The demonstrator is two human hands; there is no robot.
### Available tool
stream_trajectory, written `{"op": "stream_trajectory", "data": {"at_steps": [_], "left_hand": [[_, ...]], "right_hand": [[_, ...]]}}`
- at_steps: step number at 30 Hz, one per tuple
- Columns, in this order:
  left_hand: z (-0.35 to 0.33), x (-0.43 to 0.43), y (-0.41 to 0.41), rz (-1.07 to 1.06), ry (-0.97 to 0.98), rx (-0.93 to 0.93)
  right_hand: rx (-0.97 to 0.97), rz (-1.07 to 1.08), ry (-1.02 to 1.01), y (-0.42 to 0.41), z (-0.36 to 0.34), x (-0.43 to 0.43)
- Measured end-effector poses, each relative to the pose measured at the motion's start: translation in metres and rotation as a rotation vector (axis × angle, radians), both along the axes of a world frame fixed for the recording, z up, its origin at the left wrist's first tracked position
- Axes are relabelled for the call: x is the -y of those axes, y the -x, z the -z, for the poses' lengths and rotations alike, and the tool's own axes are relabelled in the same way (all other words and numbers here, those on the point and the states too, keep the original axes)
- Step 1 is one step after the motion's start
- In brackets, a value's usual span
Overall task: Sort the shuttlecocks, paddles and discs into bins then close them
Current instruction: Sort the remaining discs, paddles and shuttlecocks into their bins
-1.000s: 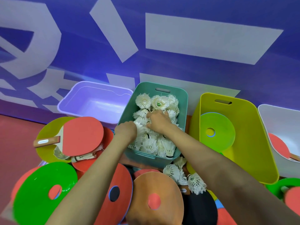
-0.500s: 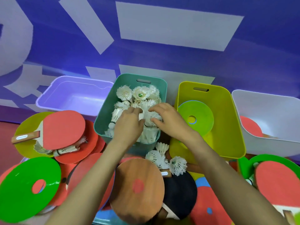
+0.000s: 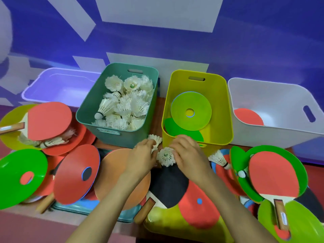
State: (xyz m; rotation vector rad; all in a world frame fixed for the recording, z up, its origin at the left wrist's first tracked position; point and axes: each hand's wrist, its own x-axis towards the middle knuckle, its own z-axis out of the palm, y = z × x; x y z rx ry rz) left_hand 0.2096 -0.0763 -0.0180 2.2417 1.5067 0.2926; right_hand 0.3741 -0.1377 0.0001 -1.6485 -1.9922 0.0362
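Four bins stand in a row against the blue wall. The lilac bin (image 3: 59, 85) holds nothing that shows. The teal bin (image 3: 122, 137) is heaped with white shuttlecocks. The yellow bin (image 3: 220, 102) holds a green disc (image 3: 191, 111) and the white bin (image 3: 273, 102) holds a red paddle (image 3: 248, 117).

In front of them the unsorted heap is large: a green disc on the left (image 3: 21, 176), a red disc (image 3: 75, 174), a paddle on the right (image 3: 273, 174), and more beneath.

A moment ago both hands were inside the teal bin among the shuttlecocks. They have now drawn back out and down to the gap in front of the teal and yellow bins. The left hand (image 3: 142, 158) has its fingers curled round one shuttlecock (image 3: 156, 140), whose feathers stick out above the knuckles. The right hand (image 3: 187, 153) has its fingers bent in against a second shuttlecock (image 3: 165, 156) and pinches its side.

That reads as one load dropped and the next being gathered. Both belong in the teal bin just behind. Another shuttlecock (image 3: 219, 159) lies loose to the right, and a few (image 3: 50, 142) are tucked under the left paddle, so sorting is far from done and no bin is closed.
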Motion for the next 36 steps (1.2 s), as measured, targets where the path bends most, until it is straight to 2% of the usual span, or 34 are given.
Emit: {"op": "stream_trajectory", "data": {"at_steps": [2, 4, 8, 12, 14, 18, 22, 31, 36], "left_hand": [[0.018, -0.005, 0.002, 0.013, 0.028, -0.118], [0.030, -0.010, 0.002, 0.017, 0.027, -0.201], [0.045, -0.018, 0.001, 0.049, -0.020, -0.368], [0.051, -0.025, -0.006, -0.002, -0.051, -0.448], [0.052, -0.028, -0.010, -0.028, -0.033, -0.452], [0.044, -0.027, -0.014, -0.029, -0.023, -0.493], [0.031, -0.013, -0.013, 0.008, -0.181, -0.429], [0.027, 0.021, -0.019, 0.065, -0.516, -0.128], [0.015, 0.050, -0.022, -0.016, -0.554, 0.088]], "right_hand": [[-0.025, 0.019, -0.141, 0.012, -0.003, 0.001], [-0.043, -0.008, -0.156, 0.023, -0.005, -0.001], [0.012, 0.011, 0.161, 0.026, 0.029, -0.008], [0.073, 0.045, 0.415, 0.025, 0.060, -0.016], [0.095, 0.105, 0.431, 0.026, 0.066, -0.022], [0.204, 0.192, 0.331, 0.026, 0.068, -0.024], [0.191, 0.203, 0.332, 0.012, 0.074, -0.009], [0.088, 0.234, 0.240, -0.017, 0.063, 0.024], [-0.194, 0.173, 0.137, -0.033, 0.031, 0.041]]}}
